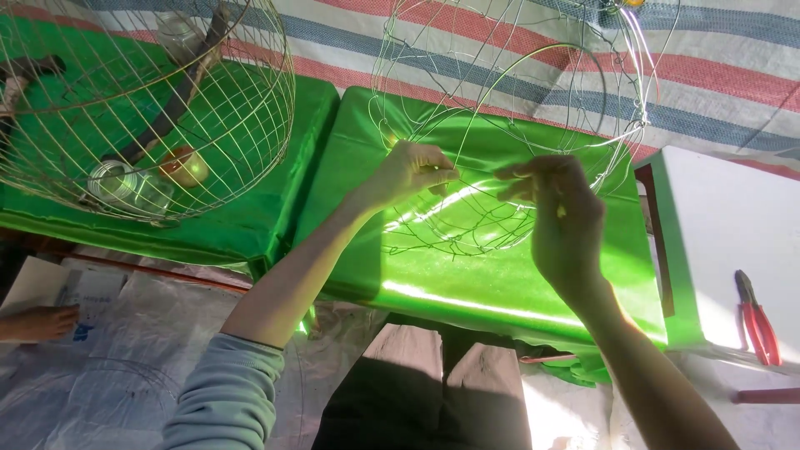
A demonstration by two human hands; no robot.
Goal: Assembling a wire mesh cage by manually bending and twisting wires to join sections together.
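Where fingers (433, 171) pinch — wire frame (508, 125) unclear

Craft workshop: wire-frame baskets (150, 108), red pliers (757, 321), green cloth (467, 275), striped tarp (717, 58).

I see my left hand (410, 171) pinching a strand of the wire frame (508, 125) over the shiny green cloth (467, 275); my right hand (560, 212) grips the wire just beside it; a finished wire basket (142, 108) sits to the left; red pliers (757, 318) lie on the white surface (733, 225) at right.
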